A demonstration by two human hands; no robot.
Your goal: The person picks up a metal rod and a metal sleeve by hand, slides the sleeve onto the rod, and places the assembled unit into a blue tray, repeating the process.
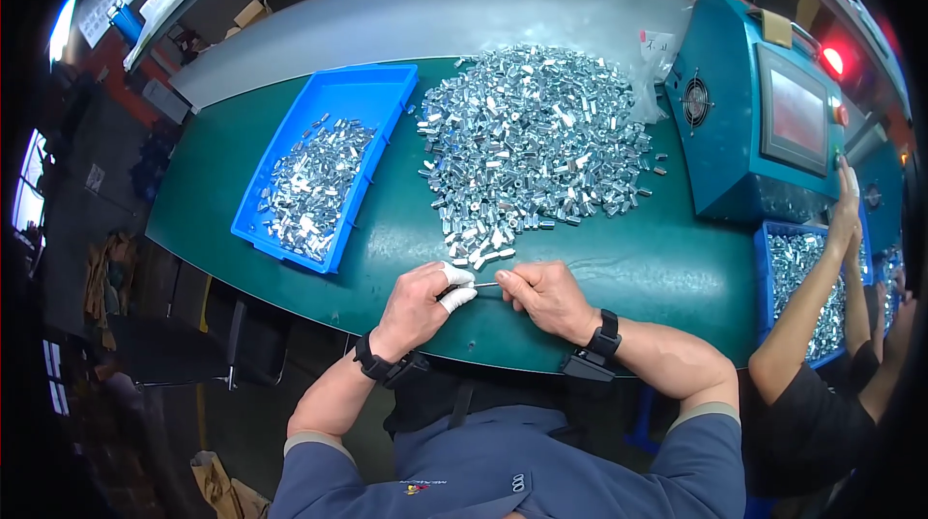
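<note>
My left hand [414, 308], with white covers on thumb and forefinger, is closed in a pinch near the table's front edge. Whatever sits between those fingertips is mostly hidden; it may be a small metal piece. Facing it, my right hand [553, 299] pinches a thin metal rod [487, 284], whose far end reaches the left fingertips. Just beyond both hands, a few loose silvery metal pieces [495, 256] trail off a large pile of small metal sleeves [541, 137] on the green tabletop [619, 273].
A blue tray [360, 86] partly filled with similar pieces stands left of the pile. At right are a teal machine with a screen [720, 123] and a blue bin [764, 277] of pieces. A co-worker's arm [817, 277] reaches up to that machine. Other people sit across the grey ledge [358, 31].
</note>
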